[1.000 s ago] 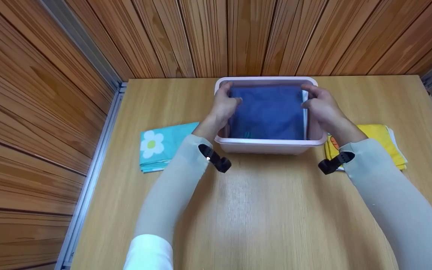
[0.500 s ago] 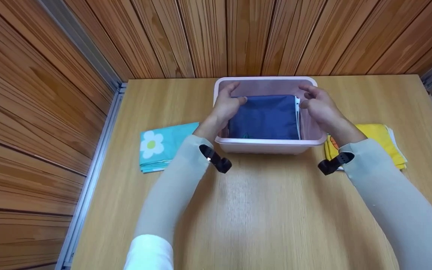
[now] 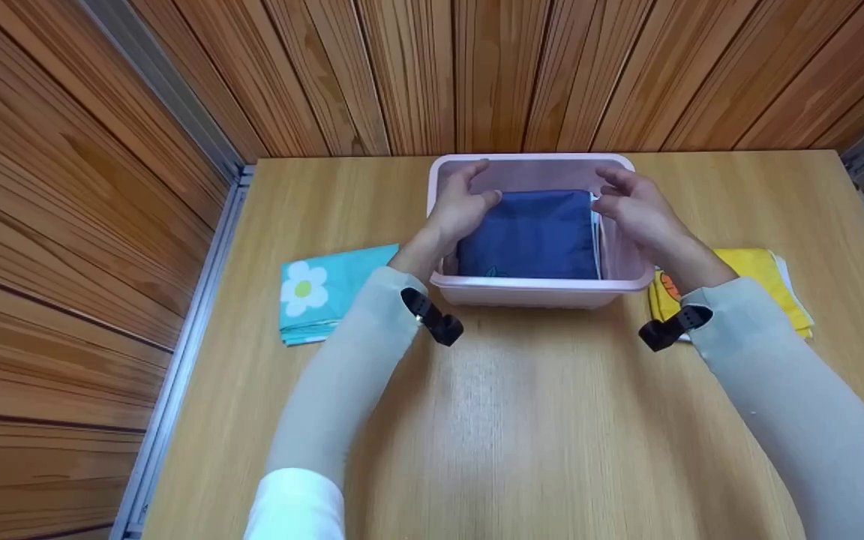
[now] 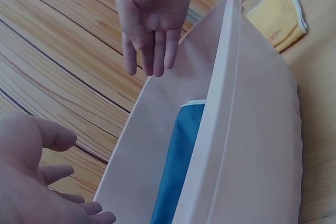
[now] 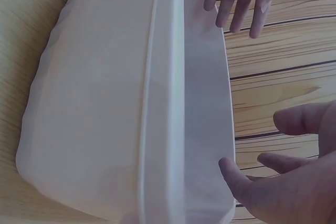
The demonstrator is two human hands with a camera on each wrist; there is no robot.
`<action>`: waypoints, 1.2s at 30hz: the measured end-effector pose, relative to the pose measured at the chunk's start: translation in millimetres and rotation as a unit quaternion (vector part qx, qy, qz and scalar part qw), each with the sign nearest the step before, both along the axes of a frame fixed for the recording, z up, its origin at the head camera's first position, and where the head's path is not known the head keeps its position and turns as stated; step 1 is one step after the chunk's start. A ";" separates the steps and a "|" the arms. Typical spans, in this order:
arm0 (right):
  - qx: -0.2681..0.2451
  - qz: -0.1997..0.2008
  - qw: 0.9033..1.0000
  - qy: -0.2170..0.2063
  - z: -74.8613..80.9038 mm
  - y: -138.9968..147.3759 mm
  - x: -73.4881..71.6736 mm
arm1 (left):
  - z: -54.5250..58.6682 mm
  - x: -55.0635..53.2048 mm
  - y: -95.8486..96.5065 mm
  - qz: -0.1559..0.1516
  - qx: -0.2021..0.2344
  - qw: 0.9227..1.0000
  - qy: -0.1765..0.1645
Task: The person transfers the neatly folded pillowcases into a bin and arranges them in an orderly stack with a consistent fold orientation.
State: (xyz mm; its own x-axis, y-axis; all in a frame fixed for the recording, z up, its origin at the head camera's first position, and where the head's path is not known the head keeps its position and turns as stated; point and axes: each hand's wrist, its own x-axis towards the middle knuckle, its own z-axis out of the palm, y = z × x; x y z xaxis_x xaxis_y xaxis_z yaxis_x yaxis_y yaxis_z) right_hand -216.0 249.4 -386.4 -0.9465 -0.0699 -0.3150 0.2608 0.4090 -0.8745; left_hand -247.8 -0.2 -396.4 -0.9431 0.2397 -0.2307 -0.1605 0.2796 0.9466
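A folded navy cloth (image 3: 537, 232) with a white edge on its right side lies inside the pale pink plastic bin (image 3: 541, 284). Over the bin's left side is my left hand (image 3: 460, 206), its fingers loosely spread and gripping nothing. My right hand (image 3: 633, 204) is over the right side, also with relaxed fingers. The left wrist view shows both hands apart from the cloth (image 4: 181, 150), above the bin's opening. In the right wrist view the near wall of the bin (image 5: 105, 93) hides the cloth.
A folded turquoise cloth (image 3: 342, 289) with a white flower lies left of the bin, partly behind my left forearm. To the right is a folded yellow cloth (image 3: 758, 281), partly covered by my right arm. A wood-plank wall (image 3: 492, 75) stands behind the bin.
The navy cloth has dropped lower into the bin, out of both hands. My hands have since moved slightly inward above it.
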 end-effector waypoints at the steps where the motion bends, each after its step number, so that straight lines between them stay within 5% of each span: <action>1: 0.005 0.003 1.000 0.000 0.9 -0.8 0.3 | 0.5 0.3 0.3 -0.002 -0.007 1.000 0.002; 8: 0.048 0.010 0.999 0.016 3.8 -7.3 3.0 | 3.4 2.9 3.1 -0.033 -0.073 0.996 0.036; 17: 0.106 0.036 0.991 0.070 3.8 -7.3 12.8 | 6.5 8.4 8.3 -0.084 -0.163 0.978 0.098; 25: 0.174 0.058 0.972 0.149 1.0 -1.6 21.9 | 8.4 15.7 14.2 -0.115 -0.205 0.963 0.134; 29: 0.202 0.066 0.963 0.163 -0.5 -0.7 26.9 | 7.2 18.7 16.8 -0.122 -0.249 0.947 0.159; 36: 0.268 0.104 0.937 0.200 -4.0 -0.2 33.6 | 4.7 24.8 19.5 -0.129 -0.345 0.905 0.211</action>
State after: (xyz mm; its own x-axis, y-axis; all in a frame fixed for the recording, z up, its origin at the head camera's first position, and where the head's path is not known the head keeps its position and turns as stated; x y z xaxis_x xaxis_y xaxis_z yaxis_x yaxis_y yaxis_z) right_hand -182.4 249.2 -390.3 -0.9799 -0.1986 0.0198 -0.1777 0.8228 -0.5399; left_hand -223.0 19.3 -391.7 -0.9150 0.4013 -0.0412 0.3307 0.8048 0.4929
